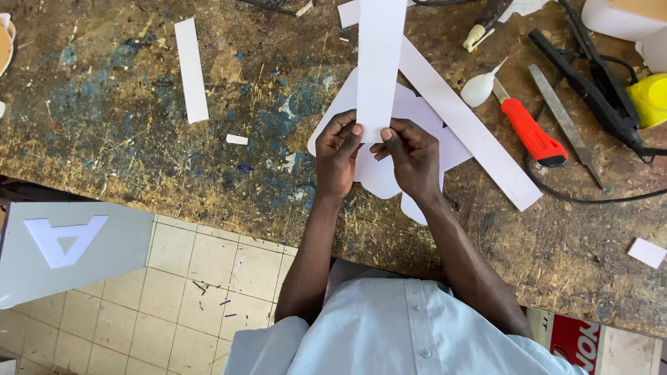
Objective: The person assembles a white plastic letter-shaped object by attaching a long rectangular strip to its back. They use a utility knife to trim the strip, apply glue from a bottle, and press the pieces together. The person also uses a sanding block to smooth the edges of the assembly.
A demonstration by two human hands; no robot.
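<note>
White plastic sheet is the material here. In the head view, the left hand [338, 154] and the right hand [411, 158] both pinch the lower end of a long white strip [380, 62], thumbs on top and fingers behind, close together but not touching each other. The strip rises straight away from the person, over the middle of the workbench [125, 132] toward its far edge. Under the hands lies a white cut-out shape [381, 177] with rounded lobes, near the front edge of the bench, and a second long strip [472, 128] runs slantwise from under the first one toward the right.

To hold well, I judge that both thumbs should stay flat on the strip end, so it does not twist or crease, and the strip should be kept square over the cut-out shape.

On the right side of the bench lie an orange-handled knife [531, 132], a metal file [564, 121], a black glue gun [590, 83] with its cable, and a small white bulb-shaped dropper [479, 88]. A shorter white strip [191, 69] lies well apart at the left. Below the bench edge, a grey board with a letter-shaped white piece [66, 250] stands over the tiled floor [194, 298].
</note>
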